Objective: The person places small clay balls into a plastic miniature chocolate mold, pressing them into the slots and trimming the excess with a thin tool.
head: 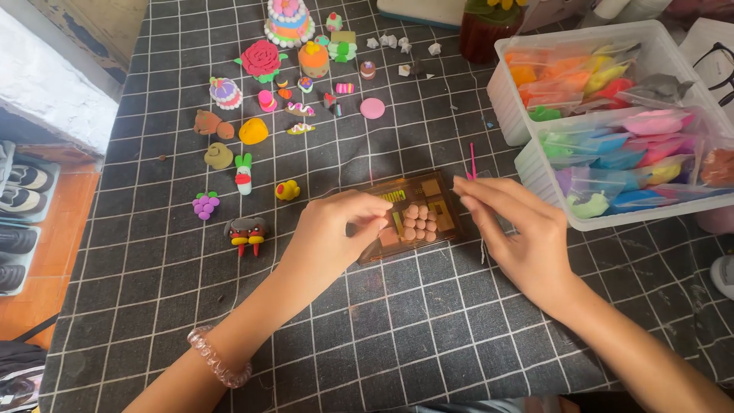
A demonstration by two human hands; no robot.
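Tray [440, 187]: small, brown, see-through, flat on the black mat with white squares, between both hands.
Balls [419, 222]: little round brown clay bits, packed close together in the middle of the tray.
Pink tool [472, 159]: thin stick, standing up by the right fingertips.

Clay figures [260, 99], bins of coloured clay packets [612, 115], shoes [19, 183].
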